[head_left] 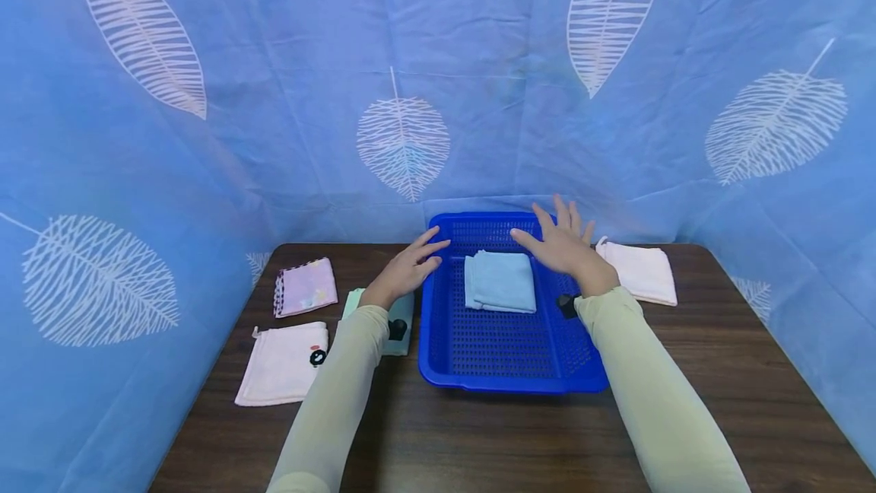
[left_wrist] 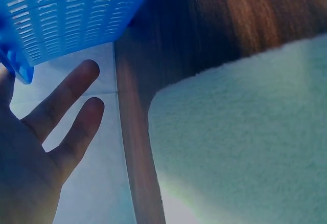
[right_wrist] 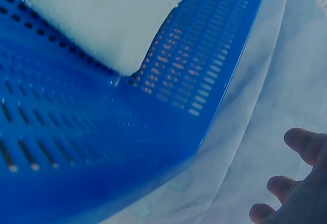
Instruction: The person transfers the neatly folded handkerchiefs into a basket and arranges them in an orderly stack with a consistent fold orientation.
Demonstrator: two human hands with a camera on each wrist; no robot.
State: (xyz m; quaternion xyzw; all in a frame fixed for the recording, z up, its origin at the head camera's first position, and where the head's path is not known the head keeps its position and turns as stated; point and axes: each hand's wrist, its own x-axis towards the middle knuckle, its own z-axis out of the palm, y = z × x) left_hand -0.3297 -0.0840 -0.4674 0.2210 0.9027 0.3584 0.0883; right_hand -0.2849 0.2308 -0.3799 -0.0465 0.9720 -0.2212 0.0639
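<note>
A blue plastic basket (head_left: 503, 383) with slotted walls stands on the table, and a folded light blue towel (head_left: 503, 282) lies inside it. My left hand (head_left: 405, 272) is at the basket's left rim, fingers straight and spread. In the left wrist view one finger of that hand overlaps the rim, while two others point out beside the slotted wall (left_wrist: 66, 14). Over the right rear of the basket hovers my right hand (head_left: 564, 249), fingers fanned out and holding nothing. The right wrist view has its fingertips (right_wrist: 299, 141) outside the basket wall.
Under my left forearm lies a folded green towel (head_left: 402, 329), partly hidden. Further left are a lilac towel (head_left: 306, 289) and a pale pink towel (head_left: 277, 364). Another pale pink towel (head_left: 643, 272) lies right of the basket. Blue leaf-print curtain (head_left: 479, 135) hangs behind the dark wooden table (head_left: 479, 447).
</note>
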